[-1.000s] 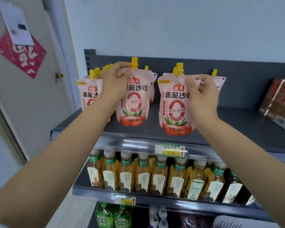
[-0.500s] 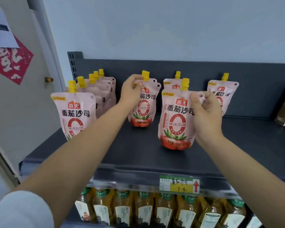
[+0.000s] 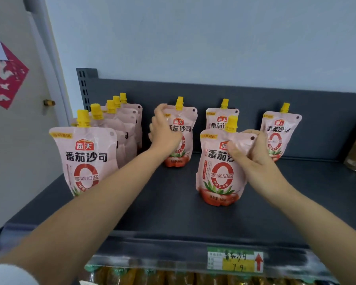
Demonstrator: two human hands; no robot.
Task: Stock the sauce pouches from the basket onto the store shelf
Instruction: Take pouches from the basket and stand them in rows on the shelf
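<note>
**A:** Right hand (image 3: 253, 155) is pinching the top corner of the front pouch (image 3: 218, 175) — thumb and fingers clamped just beside its yellow spout (image 3: 231, 124).

**B:** That pouch stands upright, base on the shelf (image 3: 173, 212), straight behind the price tag (image 3: 234, 261). Its body sits left of and below the hand.

**A:** So letting go probably means drawing off to the right. And the left hand (image 3: 164, 130)?

**B:** Curled at the middle pouch (image 3: 185, 124), further back and left of the tag — gripping or only touching, I cannot tell.
</note>
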